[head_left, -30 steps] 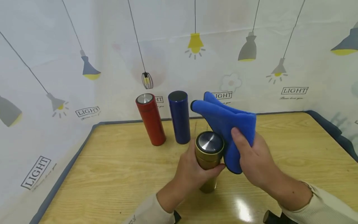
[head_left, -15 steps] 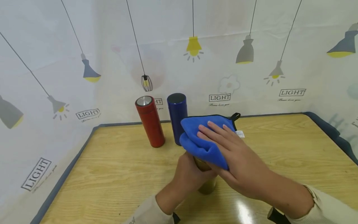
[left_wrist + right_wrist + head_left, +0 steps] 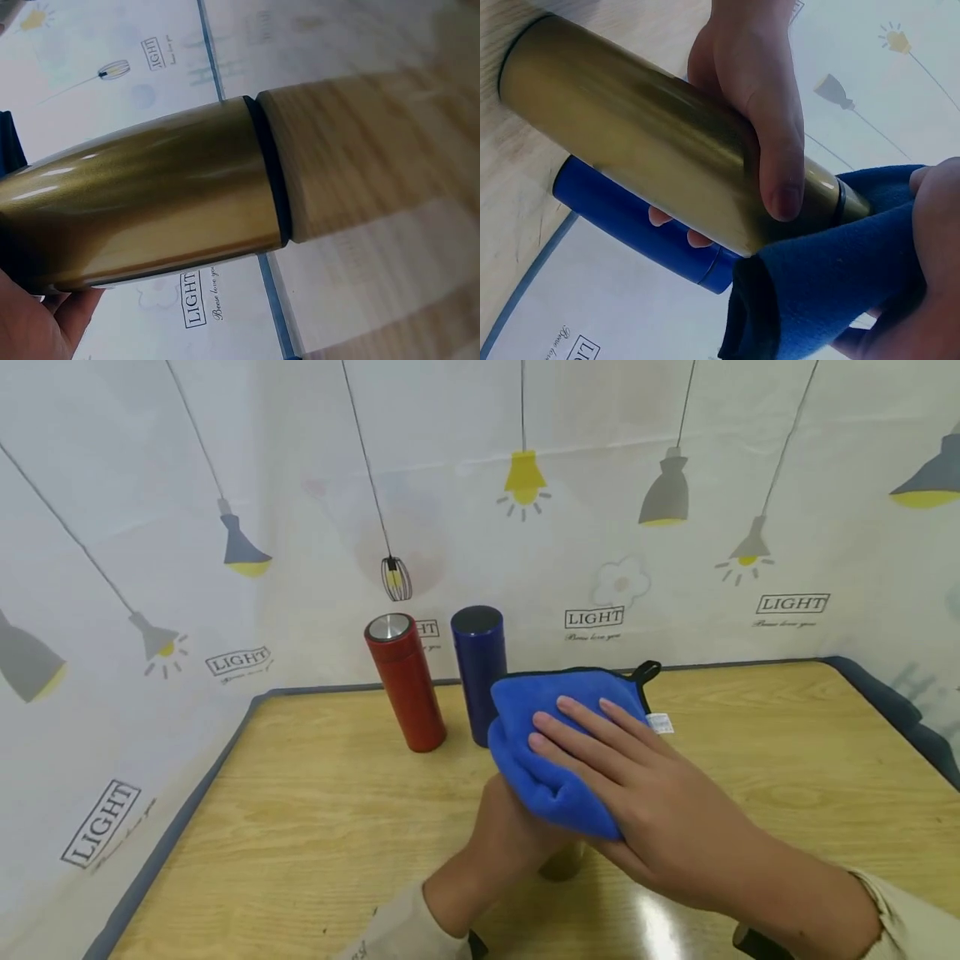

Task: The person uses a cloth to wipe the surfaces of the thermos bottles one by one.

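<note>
A gold vacuum flask (image 3: pixel 652 135) stands upright on the table, and my left hand (image 3: pixel 510 827) grips it around its upper body. In the right wrist view the left thumb (image 3: pixel 780 165) lies across its side. Over the flask's top lies a folded blue cloth (image 3: pixel 558 693), which hides the lid in the head view. My right hand (image 3: pixel 645 793) presses on this cloth from above with its fingers stretched out straight. The left wrist view shows the flask's lower body and dark base ring (image 3: pixel 270 172) on the wood.
Behind the hands stand a red flask (image 3: pixel 408 689) with a silver lid and a dark blue flask (image 3: pixel 480 668). The wooden table (image 3: pixel 322 818) ends at a patterned wall sheet (image 3: pixel 450 485). A dark cylindrical piece (image 3: pixel 757 941) shows below the right forearm.
My right hand has brought the blue cloth from beside the gold flask onto its top, and its fingers have gone from gripping to lying flat. The left hand keeps its hold.
</note>
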Demonstrator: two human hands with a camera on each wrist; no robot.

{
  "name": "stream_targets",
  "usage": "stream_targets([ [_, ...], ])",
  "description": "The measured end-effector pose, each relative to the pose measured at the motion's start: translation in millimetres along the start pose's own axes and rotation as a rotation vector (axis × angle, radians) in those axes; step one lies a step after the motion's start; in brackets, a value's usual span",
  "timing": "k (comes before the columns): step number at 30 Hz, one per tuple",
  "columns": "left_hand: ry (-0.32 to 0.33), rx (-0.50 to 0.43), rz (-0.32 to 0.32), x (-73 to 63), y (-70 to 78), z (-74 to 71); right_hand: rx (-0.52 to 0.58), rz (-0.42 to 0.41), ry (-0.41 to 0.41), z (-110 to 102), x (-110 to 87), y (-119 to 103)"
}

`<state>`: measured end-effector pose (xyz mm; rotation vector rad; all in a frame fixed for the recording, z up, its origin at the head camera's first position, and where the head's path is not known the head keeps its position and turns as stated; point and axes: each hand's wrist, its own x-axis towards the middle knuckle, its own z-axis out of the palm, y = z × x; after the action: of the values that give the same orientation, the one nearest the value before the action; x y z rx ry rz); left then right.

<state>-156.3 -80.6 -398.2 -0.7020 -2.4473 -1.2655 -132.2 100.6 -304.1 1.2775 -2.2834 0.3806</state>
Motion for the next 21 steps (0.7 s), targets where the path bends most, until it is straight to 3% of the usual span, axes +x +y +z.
stream_targets([
  [5,-0.026,-0.242,-0.082,-3.6,-0.9,-2.9,-0.006,0.07,-0.036,2.9,1.2,0.6],
  [7,-0.026,-0.255,-0.088,-3.6,-0.8,-3.2,-0.001,0.087,-0.032,3.1,-0.8,-0.4],
  [11,-0.027,-0.185,-0.054,-2.0,-1.2,-2.1,0.022,0.068,0.014,1.9,-4.9,-1.9],
  [16,0.0,0.007,0.051,0.2,-3.6,-0.4,0.023,0.02,0.04,0.9,-3.3,-3.4],
  [21,0.044,0.142,0.155,1.9,-5.2,0.5,0.008,0.045,0.04,3.0,-1.4,-5.1],
])
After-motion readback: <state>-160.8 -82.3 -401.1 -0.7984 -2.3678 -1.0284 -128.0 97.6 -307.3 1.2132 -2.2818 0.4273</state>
